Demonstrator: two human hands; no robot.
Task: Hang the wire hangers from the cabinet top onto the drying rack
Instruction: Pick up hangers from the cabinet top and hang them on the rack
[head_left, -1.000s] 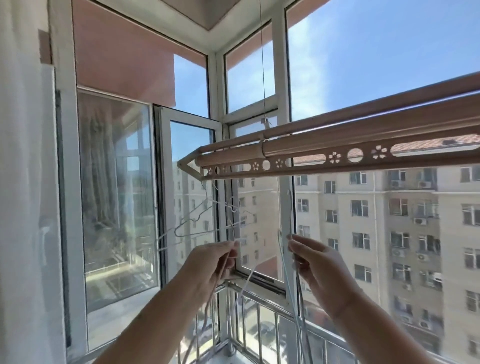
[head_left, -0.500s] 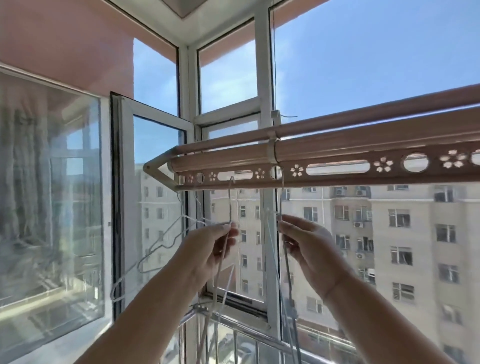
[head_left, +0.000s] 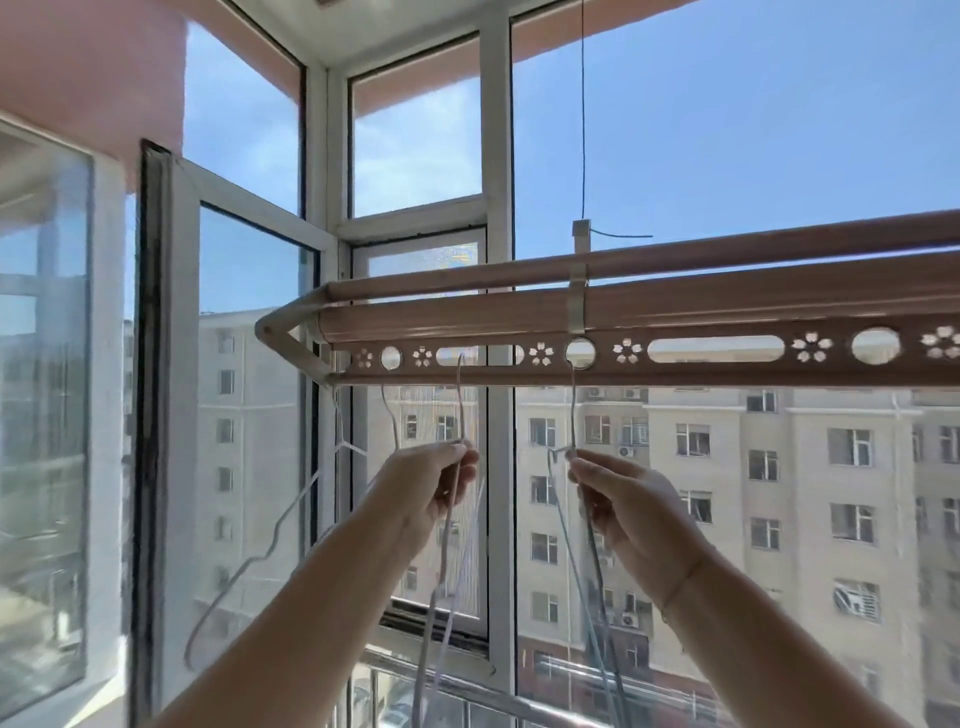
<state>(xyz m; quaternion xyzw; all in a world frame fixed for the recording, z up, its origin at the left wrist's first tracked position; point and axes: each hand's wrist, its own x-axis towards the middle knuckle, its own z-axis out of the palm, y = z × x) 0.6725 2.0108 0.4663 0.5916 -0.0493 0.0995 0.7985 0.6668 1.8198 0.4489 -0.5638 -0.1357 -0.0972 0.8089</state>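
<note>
A pink metal drying rack (head_left: 691, 364) with flower-shaped and round holes spans the upper middle of the view. My left hand (head_left: 439, 480) pinches the neck of a white wire hanger (head_left: 451, 519) whose hook reaches up into a long slot of the rack. My right hand (head_left: 621, 501) pinches a pale blue wire hanger (head_left: 571, 561); its hook goes into a round hole above. Another white hanger (head_left: 291, 514) hangs from the rack's left end, apart from both hands.
A thin cable (head_left: 583, 114) holds the rack from above by a bracket. White window frames (head_left: 493, 208) stand close behind the rack, and an open casement (head_left: 171, 364) is at the left. A metal railing (head_left: 467, 691) runs below the hands.
Both hands rose toward the rack with their hangers. The two hooks now reach into the rack's holes. The view shifted right and closer to the rack.
</note>
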